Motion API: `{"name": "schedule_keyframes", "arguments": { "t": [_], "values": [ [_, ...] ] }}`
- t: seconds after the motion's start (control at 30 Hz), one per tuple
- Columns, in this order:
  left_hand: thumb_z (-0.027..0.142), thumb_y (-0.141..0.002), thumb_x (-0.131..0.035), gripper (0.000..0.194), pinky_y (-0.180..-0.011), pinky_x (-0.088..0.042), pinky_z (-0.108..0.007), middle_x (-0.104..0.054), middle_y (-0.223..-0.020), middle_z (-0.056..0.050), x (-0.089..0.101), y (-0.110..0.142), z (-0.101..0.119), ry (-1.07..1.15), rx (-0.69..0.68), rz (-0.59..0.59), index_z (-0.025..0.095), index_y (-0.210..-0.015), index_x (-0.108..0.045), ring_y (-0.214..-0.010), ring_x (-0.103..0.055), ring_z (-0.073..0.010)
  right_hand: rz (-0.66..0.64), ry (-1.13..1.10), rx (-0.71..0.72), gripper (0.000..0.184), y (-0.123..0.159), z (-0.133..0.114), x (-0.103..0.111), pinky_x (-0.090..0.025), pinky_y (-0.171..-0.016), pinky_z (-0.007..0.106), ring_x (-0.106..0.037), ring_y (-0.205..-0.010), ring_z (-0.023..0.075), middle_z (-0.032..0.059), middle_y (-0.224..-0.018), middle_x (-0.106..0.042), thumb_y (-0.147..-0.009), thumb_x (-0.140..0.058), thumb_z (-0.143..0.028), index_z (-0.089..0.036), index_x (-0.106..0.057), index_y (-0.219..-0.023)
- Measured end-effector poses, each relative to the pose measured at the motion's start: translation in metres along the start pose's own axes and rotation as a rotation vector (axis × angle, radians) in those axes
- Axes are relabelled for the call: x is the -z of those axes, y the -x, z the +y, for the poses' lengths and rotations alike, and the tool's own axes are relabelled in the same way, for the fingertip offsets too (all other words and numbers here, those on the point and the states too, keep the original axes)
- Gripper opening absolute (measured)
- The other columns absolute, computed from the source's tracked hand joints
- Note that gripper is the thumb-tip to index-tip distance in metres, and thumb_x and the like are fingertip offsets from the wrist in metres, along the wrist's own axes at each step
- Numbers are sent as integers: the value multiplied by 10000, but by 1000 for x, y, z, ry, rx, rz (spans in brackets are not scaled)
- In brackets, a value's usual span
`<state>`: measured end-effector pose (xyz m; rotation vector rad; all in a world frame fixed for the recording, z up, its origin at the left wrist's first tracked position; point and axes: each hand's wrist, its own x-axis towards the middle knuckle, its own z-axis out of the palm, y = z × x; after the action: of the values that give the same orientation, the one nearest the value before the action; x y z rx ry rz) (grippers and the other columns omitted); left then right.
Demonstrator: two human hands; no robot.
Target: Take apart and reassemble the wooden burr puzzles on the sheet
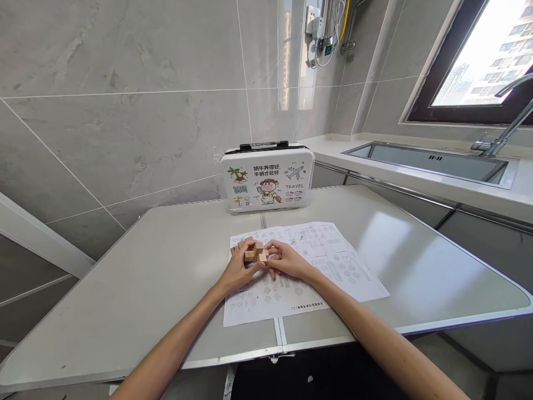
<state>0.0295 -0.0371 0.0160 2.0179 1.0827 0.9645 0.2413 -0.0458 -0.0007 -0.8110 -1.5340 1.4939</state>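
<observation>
Between my two hands is a wooden burr puzzle (260, 253), made of interlocking light wooden pieces. My left hand (240, 269) is closed on its left side, with the thumb along the near edge. From the right, my right hand (285, 259) pinches the puzzle with bent fingers. Some more wood (245, 243) shows behind my left fingers; whether it is joined to the puzzle I cannot tell. Beneath both hands lies a white instruction sheet (350, 272) printed with small diagrams, its title upside down to me.
A white cartoon-printed case (268, 180) with a black handle stands at the back of the folding table (166, 266), against the tiled wall. To the right is a counter with a sink (428, 161) and a faucet (495, 145). The table's metal seam runs below the sheet.
</observation>
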Motion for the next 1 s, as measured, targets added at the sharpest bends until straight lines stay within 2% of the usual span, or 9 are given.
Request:
{"name": "schedule_keyframes", "arguments": {
  "t": [0.13,0.23,0.33,0.43,0.53,0.77,0.83,0.93,1.0],
  "values": [
    [625,-1007,-521,484,-1020,-479,-439,-701,-1133,-95,0,-1,-1,-34,-27,-34,235,-1250,-673,-1072,-611,-276,-29,0,-26,371,0,0,-1,-411,-467,213,-685,-515,124,0,-893,-755,-841,-765,-369,-221,-518,-1076],
    [599,-1018,-519,446,-967,-501,-415,-714,-1076,-82,-1,-2,1,-39,-26,-19,234,-1210,-688,-1003,-628,-264,-67,-26,-49,596,2,-2,-1,-488,-521,231,-684,-566,129,-14,-888,-751,-807,-841,-388,-236,-496,-1267],
    [586,-1023,-519,453,-939,-506,-400,-716,-1179,-99,-1,-1,2,-46,-20,-1,231,-1269,-657,-1017,-648,-263,-126,-43,-58,801,4,-5,0,-550,-594,267,-679,-620,138,-25,-867,-735,-769,-902,-406,-249,-456,-1415],
    [575,-1037,-502,454,-945,-504,-399,-698,-1280,-110,-1,0,2,-72,-21,-14,233,-1306,-632,-1052,-661,-263,-168,-28,-72,761,5,-8,0,-557,-626,282,-677,-657,150,-22,-840,-709,-761,-911,-450,-221,-530,-1380],
    [595,-1018,-542,459,-901,-525,-375,-711,-1267,-104,0,1,3,-65,-18,-6,237,-1287,-642,-1005,-681,-249,-141,-18,-57,692,4,-10,-1,-542,-628,282,-652,-664,149,-22,-819,-681,-782,-886,-494,-208,-574,-1330],
    [611,-995,-578,431,-762,-539,-305,-753,-1085,-57,-1,2,6,-4,17,81,232,-1189,-645,-816,-684,-187,-87,-4,-19,637,4,-9,2,-531,-720,300,-656,-786,170,-1,-884,-675,-807,-867,-476,-218,-603,-1326],
    [618,-1002,-560,431,-719,-530,-293,-740,-956,-31,0,1,7,10,47,109,227,-1165,-637,-755,-663,-177,-73,-5,-15,623,4,-8,3,-536,-753,313,-667,-825,179,12,-922,-693,-814,-859,-469,-220,-596,-1321],
    [647,-1005,-528,459,-672,-519,-285,-688,-803,1,2,-1,7,53,108,170,219,-1143,-620,-691,-638,-173,20,95,4,585,3,-5,5,-530,-764,330,-652,-796,180,4,-903,-692,-823,-842,-468,-228,-589,-1292],
    [658,-1011,-510,467,-692,-522,-289,-691,-824,-5,3,-3,6,68,124,207,217,-1130,-613,-719,-646,-177,125,259,26,583,1,-2,5,-519,-761,345,-634,-761,185,-9,-868,-681,-818,-838,-453,-238,-586,-1299]
  ]
}}
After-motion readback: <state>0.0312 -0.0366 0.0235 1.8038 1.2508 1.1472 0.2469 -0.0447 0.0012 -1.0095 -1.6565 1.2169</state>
